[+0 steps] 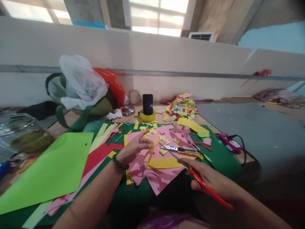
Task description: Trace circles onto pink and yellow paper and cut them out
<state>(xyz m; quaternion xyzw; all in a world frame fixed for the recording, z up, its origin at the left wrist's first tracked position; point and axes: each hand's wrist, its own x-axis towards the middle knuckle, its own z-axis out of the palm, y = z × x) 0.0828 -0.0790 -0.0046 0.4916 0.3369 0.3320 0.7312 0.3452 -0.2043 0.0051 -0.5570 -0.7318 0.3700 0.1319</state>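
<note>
Left hand (135, 146) and right hand (213, 175) over a pink sheet (156, 183) on a green work surface (226, 163). We judge the chief hazard to be the spacing of blade and fingers: the red-handled scissors (209, 190) point toward the left hand, their tip just beside the narrow yellow strip (151, 152) near its fingertips. Should that hand drift toward the tip, or the scissors advance unevenly, we would expect a nicked finger or a strip cut askew. A second risk, in our judgement, is the utility knife (182, 149) lying close along the scissors; a careless sweep of the right hand could knock it or scatter the small yellow pieces (162, 138). The pink glue gun (183, 131) rests just beyond the knife, where a reaching hand could catch it.

Of the grip, we note that the right hand is wrapped about the scissors' handles, above the wide yellow strip (164, 163); how far the blades are parted we cannot tell. The left hand is loosely spread, index finger extended and the others partly bent; whether these pinch the narrow strip or merely adjoin it, we cannot tell.
</note>
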